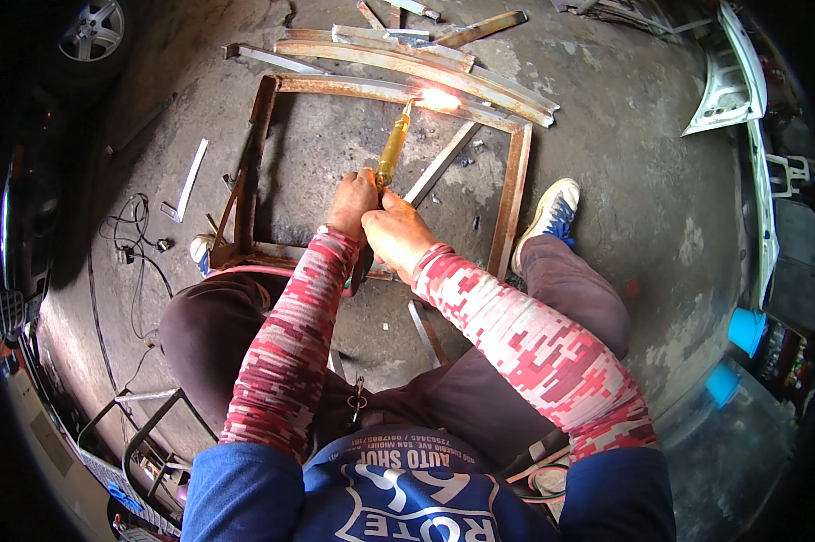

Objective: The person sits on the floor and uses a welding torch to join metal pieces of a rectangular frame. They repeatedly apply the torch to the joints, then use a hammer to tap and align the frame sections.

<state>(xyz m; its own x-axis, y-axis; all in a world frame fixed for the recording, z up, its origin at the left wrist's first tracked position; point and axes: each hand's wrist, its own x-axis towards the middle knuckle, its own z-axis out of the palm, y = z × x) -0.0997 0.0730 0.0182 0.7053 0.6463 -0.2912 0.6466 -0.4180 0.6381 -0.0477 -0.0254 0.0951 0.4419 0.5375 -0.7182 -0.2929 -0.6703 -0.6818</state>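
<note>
My left hand and my right hand are close together, both closed around the handle end of a brass-yellow welding torch. The torch points away from me, its thin tip near the far bar of a rusty rectangular metal frame. A bright white-orange glow burns at that bar, just right of the tip, and hides the metal there. The frame lies on the floor between my feet. Inside its right half a grey metal bar runs at a slant. My fingers mostly hide the torch handle.
Loose metal bars lie past the frame's far side. At left are an angled metal strip, black cables and a car wheel. A white panel and a blue container stand at right.
</note>
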